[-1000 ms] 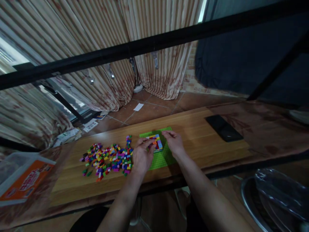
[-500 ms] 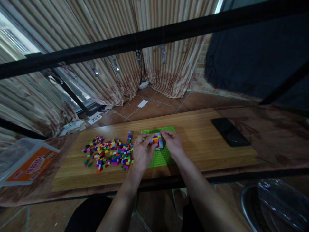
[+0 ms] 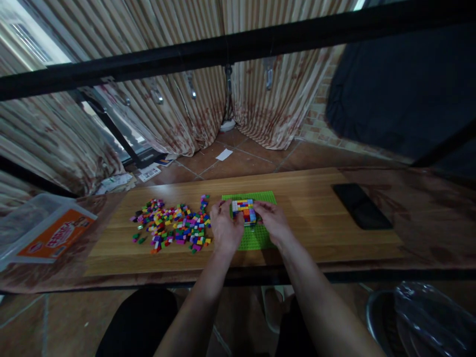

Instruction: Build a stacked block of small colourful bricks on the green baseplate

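From the head camera, a little block of colored bricks (image 3: 247, 205) sits on a green bumpy board (image 3: 256, 242), on the wooden bench (image 3: 308, 198). The left hand (image 3: 226, 229) curls around the block's left side, its thumb by the near edge. The right hand (image 3: 273, 220) has bent fingers at the right side. I cannot tell if either hand is squeezing. Loose bricks (image 3: 182, 229) lie left of the board.
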The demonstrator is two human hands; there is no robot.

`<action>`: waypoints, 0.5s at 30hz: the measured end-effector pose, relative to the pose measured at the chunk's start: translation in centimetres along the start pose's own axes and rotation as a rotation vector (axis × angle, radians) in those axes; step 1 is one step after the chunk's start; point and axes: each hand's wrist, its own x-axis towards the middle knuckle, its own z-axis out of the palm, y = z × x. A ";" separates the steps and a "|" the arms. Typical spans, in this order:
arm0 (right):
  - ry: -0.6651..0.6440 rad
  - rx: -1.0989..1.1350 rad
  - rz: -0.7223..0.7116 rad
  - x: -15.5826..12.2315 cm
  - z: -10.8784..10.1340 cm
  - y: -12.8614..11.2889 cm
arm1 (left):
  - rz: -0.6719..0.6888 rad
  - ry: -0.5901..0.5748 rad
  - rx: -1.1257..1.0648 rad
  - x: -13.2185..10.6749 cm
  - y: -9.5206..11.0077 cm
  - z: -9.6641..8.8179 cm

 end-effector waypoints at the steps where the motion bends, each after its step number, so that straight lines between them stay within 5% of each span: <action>1: 0.008 0.009 0.037 -0.2 0.1 -0.2 | -0.001 -0.002 -0.005 0.0 0.1 0.0; 5: -0.006 0.021 0.117 -0.6 0.3 -0.8 | 0.003 0.001 -0.019 -0.1 0.2 0.1; 15: -0.020 -0.153 -0.089 0.3 0.8 0.9 | -0.043 -0.001 -0.066 -0.2 0.3 0.3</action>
